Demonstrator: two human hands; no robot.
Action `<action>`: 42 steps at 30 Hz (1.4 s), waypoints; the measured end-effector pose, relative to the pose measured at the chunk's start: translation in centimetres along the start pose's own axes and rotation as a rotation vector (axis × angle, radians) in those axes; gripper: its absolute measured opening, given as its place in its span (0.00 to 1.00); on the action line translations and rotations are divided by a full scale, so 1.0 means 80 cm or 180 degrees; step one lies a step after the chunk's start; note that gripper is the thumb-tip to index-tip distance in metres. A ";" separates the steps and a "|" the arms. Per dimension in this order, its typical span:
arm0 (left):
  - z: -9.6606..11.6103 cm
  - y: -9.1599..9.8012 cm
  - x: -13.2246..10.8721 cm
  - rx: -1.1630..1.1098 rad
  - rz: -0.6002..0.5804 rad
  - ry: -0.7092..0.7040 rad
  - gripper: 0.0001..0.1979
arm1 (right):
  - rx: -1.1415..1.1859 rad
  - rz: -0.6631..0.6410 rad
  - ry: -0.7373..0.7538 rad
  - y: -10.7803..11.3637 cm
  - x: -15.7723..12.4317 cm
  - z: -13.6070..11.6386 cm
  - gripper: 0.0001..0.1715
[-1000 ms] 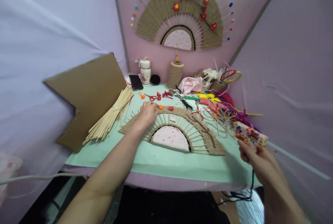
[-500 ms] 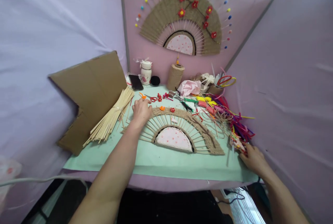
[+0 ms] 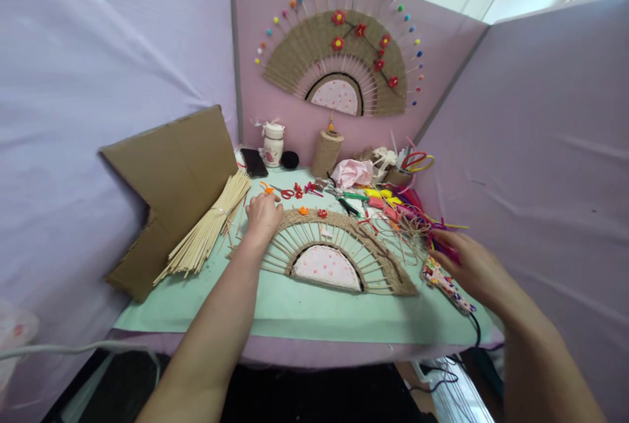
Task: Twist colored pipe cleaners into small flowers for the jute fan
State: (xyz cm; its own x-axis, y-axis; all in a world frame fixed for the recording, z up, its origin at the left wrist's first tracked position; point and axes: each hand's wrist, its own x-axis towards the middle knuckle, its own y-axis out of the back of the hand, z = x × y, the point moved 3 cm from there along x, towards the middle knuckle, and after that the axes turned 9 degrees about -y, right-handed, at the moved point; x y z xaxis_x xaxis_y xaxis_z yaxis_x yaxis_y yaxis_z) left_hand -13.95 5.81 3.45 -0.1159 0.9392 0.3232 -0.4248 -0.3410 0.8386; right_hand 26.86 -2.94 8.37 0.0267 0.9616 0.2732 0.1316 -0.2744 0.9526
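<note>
My left hand (image 3: pixel 264 215) is at the upper left rim of a half-round fan (image 3: pixel 393 272) of thin sticks and woven twine. Its fingers are curled down, and whatever lies under them is hidden. An orange flower (image 3: pixel 303 211) and a red flower (image 3: pixel 322 213) sit on the rim to its right. My right hand (image 3: pixel 469 269) hovers at the table's right side, fingers stretched out and holding nothing visible. Below it lies a flower-patterned glue gun (image 3: pixel 449 287) with a black cord. Purple and red pipe cleaners (image 3: pixel 442 246) are by its fingertips.
Red-handled scissors (image 3: pixel 286 193), pliers (image 3: pixel 346 195) and loose red flowers lie behind the fan. A stick bundle (image 3: pixel 211 230) leans by cardboard (image 3: pixel 181 174) on the left. A twine spool (image 3: pixel 327 153) stands at the back, below a finished fan (image 3: pixel 289 50) on the wall.
My right hand has let go of the glue gun, which now lies on the table, and has moved up and left toward the pipe cleaners. My left hand stays at the fan's rim.
</note>
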 end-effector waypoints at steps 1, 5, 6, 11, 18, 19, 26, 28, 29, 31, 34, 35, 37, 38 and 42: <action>-0.001 0.000 0.000 -0.0008 0.0005 0.0006 0.16 | 0.0165 0.0024 0.0192 0.009 0.017 -0.030 0.24; -0.003 0.000 0.001 -0.0038 0.0042 0.0065 0.15 | 0.0571 -0.0261 0.0644 -0.007 0.106 -0.135 0.16; -0.004 0.000 0.001 -0.0048 0.0044 0.0069 0.15 | 0.0528 -0.0368 0.0721 -0.023 0.129 -0.156 0.14; -0.006 0.000 0.002 -0.0133 -0.0013 0.0057 0.15 | 0.0124 -0.0767 0.0634 -0.124 0.220 -0.227 0.13; -0.008 -0.002 0.005 -0.0228 -0.0100 0.0106 0.15 | -0.0084 -0.0802 0.0586 -0.203 0.255 -0.266 0.13; -0.008 -0.002 0.005 -0.0246 -0.0109 0.0110 0.15 | -0.0107 -0.0787 0.0581 -0.207 0.256 -0.267 0.13; -0.006 -0.002 0.005 -0.0346 -0.0139 0.0120 0.14 | -0.0136 -0.0729 0.0677 -0.216 0.256 -0.261 0.14; -0.006 -0.002 0.004 -0.0396 -0.0138 0.0103 0.14 | -0.0083 -0.0697 0.0727 -0.213 0.258 -0.258 0.15; -0.005 -0.002 0.004 -0.0419 -0.0134 0.0091 0.14 | -0.0047 -0.0656 0.0736 -0.212 0.259 -0.258 0.15; -0.005 -0.002 0.004 -0.0447 -0.0121 0.0073 0.14 | 0.0034 -0.0529 0.0716 -0.209 0.263 -0.259 0.16; -0.005 -0.002 0.003 -0.0447 -0.0113 0.0075 0.14 | 0.0133 -0.0367 0.0637 -0.209 0.268 -0.266 0.15; -0.005 -0.002 0.003 -0.0443 -0.0112 0.0076 0.14 | 0.0157 -0.0340 0.0614 -0.210 0.270 -0.270 0.15; -0.005 -0.002 0.002 -0.0448 -0.0111 0.0066 0.13 | 0.0197 -0.0306 0.0573 -0.211 0.272 -0.276 0.13; -0.006 -0.002 0.002 -0.0459 -0.0107 0.0055 0.13 | 0.0209 -0.0284 0.0541 -0.211 0.272 -0.279 0.14; -0.009 -0.007 0.005 -0.0733 0.0035 0.0009 0.12 | 0.0425 0.0370 0.0493 -0.186 0.265 -0.283 0.17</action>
State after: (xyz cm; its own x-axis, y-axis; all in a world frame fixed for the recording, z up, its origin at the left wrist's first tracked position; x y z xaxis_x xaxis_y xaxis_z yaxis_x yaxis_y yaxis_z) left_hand -14.39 6.39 2.82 -0.1240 0.9357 0.3303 -0.6171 -0.3333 0.7128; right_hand 3.01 21.33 3.03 -0.1018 0.9077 0.4072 0.2667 -0.3694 0.8902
